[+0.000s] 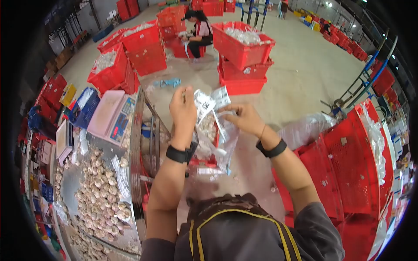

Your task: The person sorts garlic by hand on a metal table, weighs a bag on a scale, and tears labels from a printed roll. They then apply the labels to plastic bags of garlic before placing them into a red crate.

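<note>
In the head view, my left hand (183,109) is raised beside the white printed labels (205,104), its fingers curled. Fingers bent, my right hand (244,118) pinches the top edge of a clear plastic bag (229,135). The labels stand at the bag's top, between my two hands. Below them, garlic (207,128) shows through or behind the plastic; which of the two is unclear. Whether my left fingers hold a label or the bag edge is hard to make out.
A metal table (69,177) at left carries loose garlic bulbs (99,195) and a pink scale (106,115). Stacked red crates (243,65) stand ahead, more red crates (348,161) at right. A person (199,32) sits farther off. A hand truck (368,78) stands back right.
</note>
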The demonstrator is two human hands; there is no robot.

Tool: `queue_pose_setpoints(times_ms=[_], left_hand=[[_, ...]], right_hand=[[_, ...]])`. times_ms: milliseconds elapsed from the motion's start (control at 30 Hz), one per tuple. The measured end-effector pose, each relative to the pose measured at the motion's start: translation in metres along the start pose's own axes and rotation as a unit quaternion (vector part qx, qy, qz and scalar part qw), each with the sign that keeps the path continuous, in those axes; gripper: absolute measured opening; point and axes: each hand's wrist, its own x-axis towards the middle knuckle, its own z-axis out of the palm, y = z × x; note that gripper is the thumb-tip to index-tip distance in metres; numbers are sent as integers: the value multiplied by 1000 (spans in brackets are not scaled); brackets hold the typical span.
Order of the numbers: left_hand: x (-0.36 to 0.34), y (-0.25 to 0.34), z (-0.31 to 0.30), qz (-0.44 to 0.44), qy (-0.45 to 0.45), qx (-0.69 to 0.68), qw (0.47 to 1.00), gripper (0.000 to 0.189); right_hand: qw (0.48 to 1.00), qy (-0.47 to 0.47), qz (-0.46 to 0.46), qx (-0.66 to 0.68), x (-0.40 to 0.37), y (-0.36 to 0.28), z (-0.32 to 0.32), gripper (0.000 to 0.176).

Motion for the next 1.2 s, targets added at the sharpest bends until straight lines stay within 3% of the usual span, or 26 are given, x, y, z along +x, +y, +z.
queue_pose_setpoints(times_ms=[100, 233, 300, 500, 600, 667, 700, 800, 833, 900, 1000, 1100, 1133, 1167, 1200], left_hand=[[1, -18, 9, 103, -22, 63, 992, 27], [-6, -16, 15, 44, -54, 34, 997, 27], [-8, -2, 14, -20, -122, -22, 992, 27], [-29, 3, -4, 87, -161, 76, 980, 25], [-46, 1, -7, 20, -202, -26, 979, 21], [-49, -4, -5, -75, -254, -101, 959, 18], [-49, -6, -5, -71, -255, -103, 959, 18], [-49, -6, -5, -200, -392, -195, 877, 21], [-53, -6, -5, -196, -394, -195, 876, 21], [-66, -14, -4, -240, -506, -142, 816, 26], [-94, -27, -1, -256, -559, -115, 780, 29], [-101, -21, 1, -297, -538, -171, 770, 29], [-97, -3, 1, -345, -482, -217, 776, 29], [-91, 6, 2, -341, -483, -218, 777, 29], [-81, 12, 3, -341, -420, -249, 803, 28]], right_hand=[[992, 1, -73, 103, 7, -1, 7, 23], [994, 18, -65, 87, 17, 5, 8, 20], [993, 22, -67, 94, 15, 6, 7, 19], [992, 103, -61, 34, 11, 6, -8, 17], [989, 123, -83, -1, 8, 8, -15, 17], [990, 119, -71, -19, 2, -5, -21, 17], [991, 114, -60, -35, 0, -10, -25, 17], [983, 145, -111, -30, 3, -7, -36, 17], [982, 149, -113, -32, 7, -3, -42, 17], [960, 222, -168, 19, 18, 11, -56, 19], [965, 235, -120, 0, 24, 12, -88, 18], [958, 270, -75, -60, 20, 11, -111, 20], [958, 255, -69, -109, 18, 15, -112, 21], [956, 239, -65, -158, 19, 21, -111, 22], [955, 212, -103, -180, 24, 42, -110, 24]])
